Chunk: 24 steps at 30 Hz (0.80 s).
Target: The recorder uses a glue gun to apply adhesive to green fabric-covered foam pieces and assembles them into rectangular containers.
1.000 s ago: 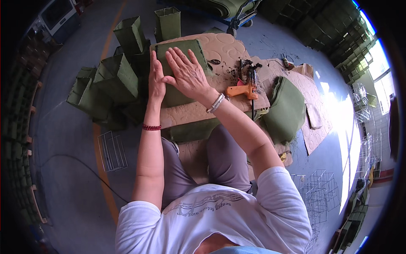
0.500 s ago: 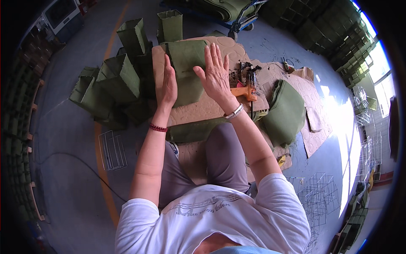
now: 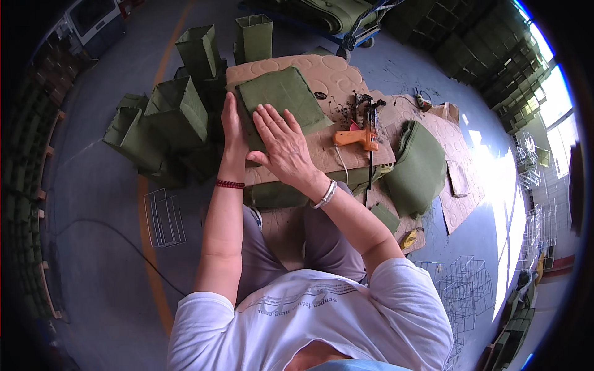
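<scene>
A folded green felt piece (image 3: pixel 291 93) lies tilted on the cardboard-topped work surface (image 3: pixel 343 68) in front of me. My right hand (image 3: pixel 279 141) rests flat over its near part, fingers stretched out and thumb spread to the left. My left hand (image 3: pixel 232 120) stands on edge along the felt's left side, its fingers straight and holding nothing. Right of the felt, an orange glue gun (image 3: pixel 354 140) lies on the cardboard with its white cord trailing toward me. Dark glue residue (image 3: pixel 360 102) clings around a stand behind the gun.
Open green felt boxes (image 3: pixel 176 111) stand to the left. Stacked green felt sheets (image 3: pixel 417 164) lie at the right. Wire frames (image 3: pixel 164 217) sit on the floor at left, with several more at lower right. A loaded blue cart (image 3: pixel 362 36) stands at the back.
My right hand has come down and left onto the felt, while my left hand has shifted slightly left and nearer. The felt piece has turned and now lies at a slant.
</scene>
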Each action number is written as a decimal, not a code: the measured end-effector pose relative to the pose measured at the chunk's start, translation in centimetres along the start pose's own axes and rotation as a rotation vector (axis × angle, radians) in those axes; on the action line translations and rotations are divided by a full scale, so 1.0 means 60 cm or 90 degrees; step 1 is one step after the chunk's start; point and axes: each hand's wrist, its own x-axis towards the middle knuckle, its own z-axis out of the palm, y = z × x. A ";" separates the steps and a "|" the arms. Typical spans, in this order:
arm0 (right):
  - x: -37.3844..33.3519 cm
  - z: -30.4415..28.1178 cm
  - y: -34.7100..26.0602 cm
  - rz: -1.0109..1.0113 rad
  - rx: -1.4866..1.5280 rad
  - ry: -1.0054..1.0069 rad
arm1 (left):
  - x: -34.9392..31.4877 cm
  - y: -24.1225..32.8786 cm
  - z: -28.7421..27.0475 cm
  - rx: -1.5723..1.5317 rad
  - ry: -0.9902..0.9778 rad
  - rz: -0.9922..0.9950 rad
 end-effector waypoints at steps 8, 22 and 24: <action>-0.014 -0.041 0.064 -0.091 0.104 -0.039 | -0.019 0.047 0.075 0.451 0.032 0.274; -0.078 -0.029 0.140 0.149 0.182 0.132 | -0.035 0.054 0.078 0.609 -0.102 0.162; -0.090 -0.034 0.158 0.154 0.246 0.132 | -0.060 0.041 0.084 0.663 -0.151 0.099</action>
